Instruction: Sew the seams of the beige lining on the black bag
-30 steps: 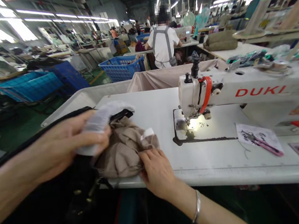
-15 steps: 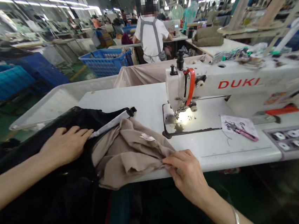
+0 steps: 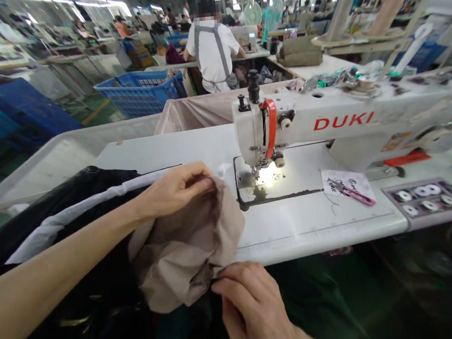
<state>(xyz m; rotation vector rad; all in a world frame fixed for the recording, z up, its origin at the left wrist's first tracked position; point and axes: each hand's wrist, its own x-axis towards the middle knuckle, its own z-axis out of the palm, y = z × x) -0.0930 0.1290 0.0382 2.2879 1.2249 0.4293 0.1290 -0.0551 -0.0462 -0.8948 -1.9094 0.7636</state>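
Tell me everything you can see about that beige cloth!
The beige cloth looks thin, soft and plain, bunched into puffy folds and wrinkles. It is to the left of the sewing machine, partly over the white tabletop, its lower part past the front edge. The left hand pinches its top; the right hand is at its lower right edge. Black fabric lies along its left side.

the table (image 3: pixel 294 213) bears a sewing machine (image 3: pixel 304 116) and cloth (image 3: pixel 93 179).
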